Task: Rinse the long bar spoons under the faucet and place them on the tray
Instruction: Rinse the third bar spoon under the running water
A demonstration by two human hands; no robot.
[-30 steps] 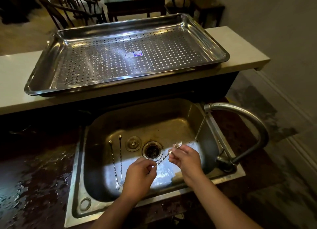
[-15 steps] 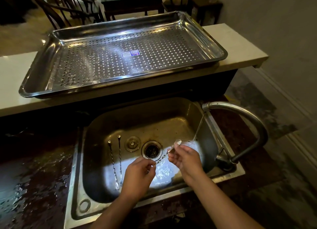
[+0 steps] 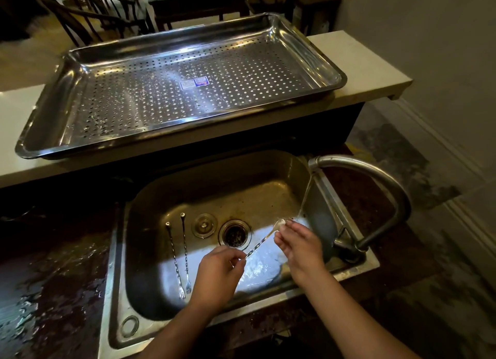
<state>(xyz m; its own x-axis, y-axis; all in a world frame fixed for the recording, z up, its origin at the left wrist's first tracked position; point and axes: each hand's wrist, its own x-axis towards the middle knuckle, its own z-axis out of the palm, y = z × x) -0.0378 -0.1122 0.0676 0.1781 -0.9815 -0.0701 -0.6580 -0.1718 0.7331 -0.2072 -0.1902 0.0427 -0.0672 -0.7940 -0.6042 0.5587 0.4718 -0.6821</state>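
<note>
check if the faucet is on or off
On: a stream falls from the faucet onto the bar spoon pinched by the left hand and right hand.

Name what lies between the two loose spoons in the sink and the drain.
A round metal stopper lies there, by the far ends of the loose spoons; the head view shows it.

both hands hold a bar spoon under running water — sink below.

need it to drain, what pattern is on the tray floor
Rows of small round holes across the shiny steel tray; head view.
</note>
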